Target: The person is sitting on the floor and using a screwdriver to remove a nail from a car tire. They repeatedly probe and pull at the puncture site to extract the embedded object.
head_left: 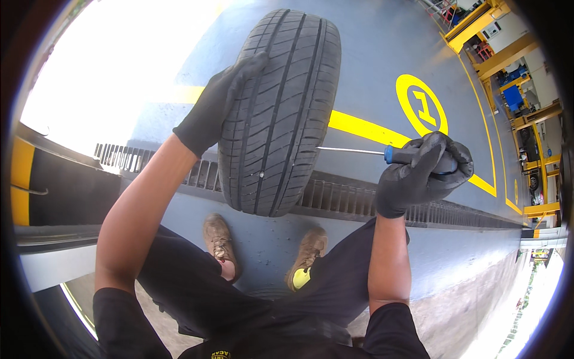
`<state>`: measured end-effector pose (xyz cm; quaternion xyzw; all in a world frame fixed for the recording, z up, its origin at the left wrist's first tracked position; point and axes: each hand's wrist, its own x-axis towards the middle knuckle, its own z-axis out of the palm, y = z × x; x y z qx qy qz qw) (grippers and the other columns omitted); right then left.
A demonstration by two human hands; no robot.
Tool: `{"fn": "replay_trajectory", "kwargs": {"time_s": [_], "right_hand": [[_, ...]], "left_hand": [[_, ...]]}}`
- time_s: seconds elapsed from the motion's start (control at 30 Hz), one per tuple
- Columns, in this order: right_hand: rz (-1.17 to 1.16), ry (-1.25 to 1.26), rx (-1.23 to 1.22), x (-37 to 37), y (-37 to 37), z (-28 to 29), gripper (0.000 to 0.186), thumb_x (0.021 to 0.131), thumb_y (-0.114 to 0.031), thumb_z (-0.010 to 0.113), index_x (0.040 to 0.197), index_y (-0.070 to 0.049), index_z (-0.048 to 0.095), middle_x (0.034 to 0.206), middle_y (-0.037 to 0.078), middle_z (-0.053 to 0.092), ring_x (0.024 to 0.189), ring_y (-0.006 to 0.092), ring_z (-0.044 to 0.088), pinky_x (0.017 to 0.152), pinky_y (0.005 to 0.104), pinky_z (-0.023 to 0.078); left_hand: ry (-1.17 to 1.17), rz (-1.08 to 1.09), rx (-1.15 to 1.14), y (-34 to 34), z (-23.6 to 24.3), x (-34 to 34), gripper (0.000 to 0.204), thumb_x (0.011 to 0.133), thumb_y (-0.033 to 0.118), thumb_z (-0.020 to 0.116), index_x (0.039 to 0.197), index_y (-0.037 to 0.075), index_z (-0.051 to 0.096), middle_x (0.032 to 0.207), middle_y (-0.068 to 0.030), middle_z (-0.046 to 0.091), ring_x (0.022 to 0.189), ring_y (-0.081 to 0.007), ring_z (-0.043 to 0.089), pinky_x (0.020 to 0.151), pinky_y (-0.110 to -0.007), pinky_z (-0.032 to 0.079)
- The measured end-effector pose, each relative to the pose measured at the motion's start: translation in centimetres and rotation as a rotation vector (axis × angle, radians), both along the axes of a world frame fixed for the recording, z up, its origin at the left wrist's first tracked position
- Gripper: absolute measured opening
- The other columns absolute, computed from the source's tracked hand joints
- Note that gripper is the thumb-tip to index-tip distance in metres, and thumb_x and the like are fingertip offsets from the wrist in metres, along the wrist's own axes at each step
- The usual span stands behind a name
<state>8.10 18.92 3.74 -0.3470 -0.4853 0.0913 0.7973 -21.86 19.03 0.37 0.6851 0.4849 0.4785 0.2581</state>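
A black car tyre (281, 113) stands upright in front of me, its grooved tread facing me. A small pale spot shows low on the tread. My left hand (224, 99), in a black glove, grips the tyre's left side, thumb across the tread edge. In my gloved right hand (424, 170) is a screwdriver (391, 155) with a black and blue handle. Its thin metal shaft points left, and the tip meets the tyre's right edge in this view; whether it touches the rubber I cannot tell. My right fingers wrap round the handle.
A slotted drain grate (341, 194) crosses the grey-blue floor (371, 66) beneath the tyre. Yellow lines and a yellow circle (422, 106) mark the floor. My shoes (220, 239) stand just this side of the grate. Yellow lift posts (478, 27) and equipment line the far right.
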Motion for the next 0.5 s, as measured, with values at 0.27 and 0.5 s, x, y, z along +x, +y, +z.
{"fn": "replay_trajectory", "kwargs": {"time_s": [0.27, 0.5], "right_hand": [[0.105, 0.016, -0.021, 0.6, 0.4, -0.3, 0.028, 0.099, -0.015, 0.067, 0.113, -0.004, 0.046, 0.089, 0.008, 0.059, 0.069, 0.0108, 0.059, 0.069, 0.0274, 0.055], [0.032, -0.034, 0.103, 0.0, 0.0, -0.1, 0.024, 0.098, -0.012, 0.064, 0.111, -0.005, 0.045, 0.085, 0.01, 0.059, 0.064, 0.0104, 0.06, 0.057, 0.0253, 0.053]], "left_hand": [[-0.025, 0.015, -0.015, -0.3, 0.5, 0.2, 0.058, 0.11, 0.046, 0.04, 0.148, 0.004, 0.052, 0.146, -0.017, 0.057, 0.134, -0.0257, 0.056, 0.113, -0.035, 0.045], [-0.405, 0.043, -0.291, -0.6, 1.5, 1.9, 0.055, 0.108, 0.043, 0.047, 0.147, 0.006, 0.054, 0.147, -0.0129, 0.057, 0.136, -0.0229, 0.054, 0.112, -0.033, 0.046]]}}
